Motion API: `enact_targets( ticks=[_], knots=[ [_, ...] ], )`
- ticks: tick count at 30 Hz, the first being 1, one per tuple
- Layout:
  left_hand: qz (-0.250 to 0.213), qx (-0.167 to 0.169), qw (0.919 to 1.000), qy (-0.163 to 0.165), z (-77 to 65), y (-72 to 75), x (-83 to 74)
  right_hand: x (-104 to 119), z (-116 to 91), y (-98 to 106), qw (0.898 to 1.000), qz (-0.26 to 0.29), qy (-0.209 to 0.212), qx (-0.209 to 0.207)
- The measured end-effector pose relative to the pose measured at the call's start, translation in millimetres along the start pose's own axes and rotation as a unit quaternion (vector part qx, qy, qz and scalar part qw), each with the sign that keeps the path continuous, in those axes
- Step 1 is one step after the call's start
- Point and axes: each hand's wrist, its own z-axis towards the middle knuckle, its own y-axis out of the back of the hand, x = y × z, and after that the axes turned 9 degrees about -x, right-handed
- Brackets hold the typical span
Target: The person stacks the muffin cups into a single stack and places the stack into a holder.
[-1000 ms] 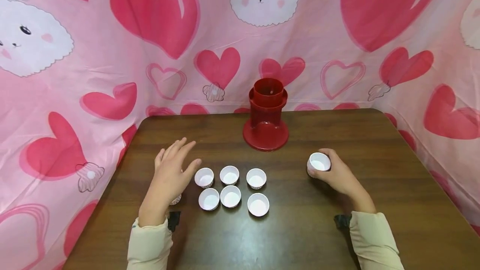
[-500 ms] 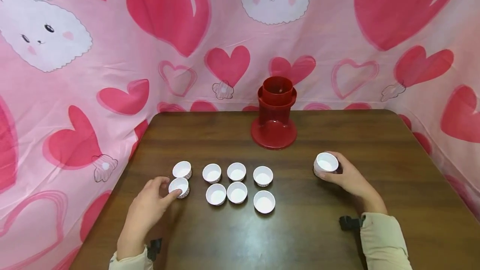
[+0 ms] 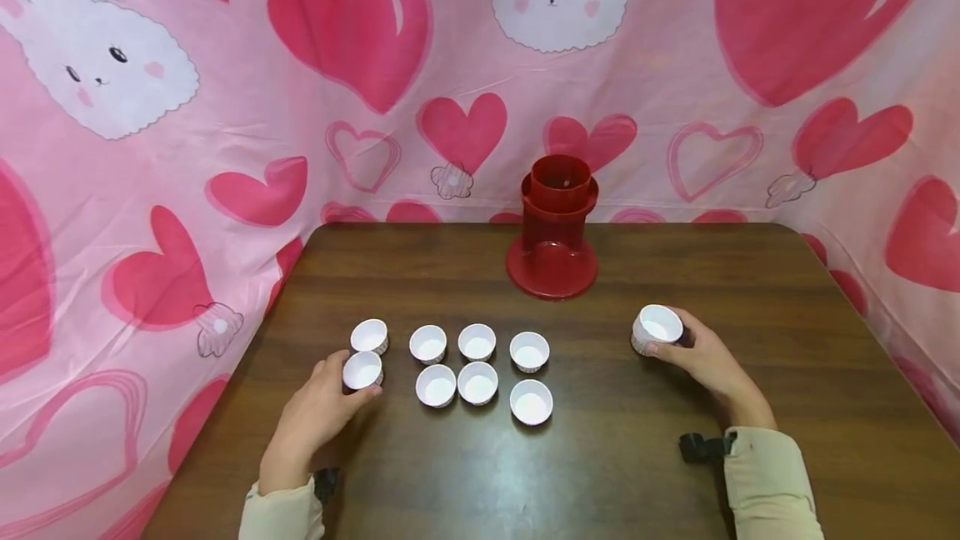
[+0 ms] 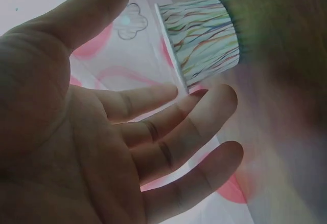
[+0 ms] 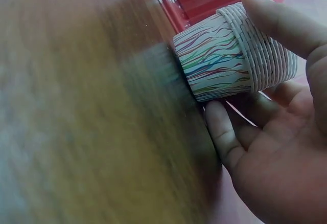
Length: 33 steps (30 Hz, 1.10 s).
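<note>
My right hand (image 3: 708, 361) grips a stack of paper baking cups (image 5: 219, 55), white with coloured wavy lines; several rims show nested together. In the head view the stack (image 3: 650, 332) is at the right of the table. My left hand (image 3: 318, 411) is around the front cup (image 3: 363, 372) of a pair at the left. From the left wrist, its thumb and loosely bent fingers (image 4: 189, 132) are spread apart, with a striped cup (image 4: 202, 40) just past the fingertips. Behind that front cup stands another cup (image 3: 370, 337).
Between the hands, several more white cups (image 3: 477, 383) stand in two rows. A red cylindrical holder (image 3: 553, 232) on a round base stands at the back of the brown wooden table (image 3: 420, 273). A pink heart-print cloth (image 3: 300, 73) hangs behind and beside the table.
My left hand has come down from above the left cups to the front one of the pair. My right hand still holds the stack in nearly the same place. The head view has shifted slightly.
</note>
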Motion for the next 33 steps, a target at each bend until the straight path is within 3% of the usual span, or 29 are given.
enact_targets(
  ticks=[17, 25, 33],
  knots=[
    [0.0, -0.001, 0.9999, 0.013, 5.1, -10.1, -2.0, 1, 2, 0, 0.999, -0.035, -0.022, 0.003],
    [0.015, -0.004, 0.9998, -0.01, 9.3, -12.2, 0.4, 5, 2, 0, 0.997, -0.065, -0.035, 0.005],
    [-0.025, 0.01, 0.9976, -0.065, 9.7, -14.6, -0.4, 6, 1, 0, 0.998, -0.05, -0.039, 0.005]
  ],
)
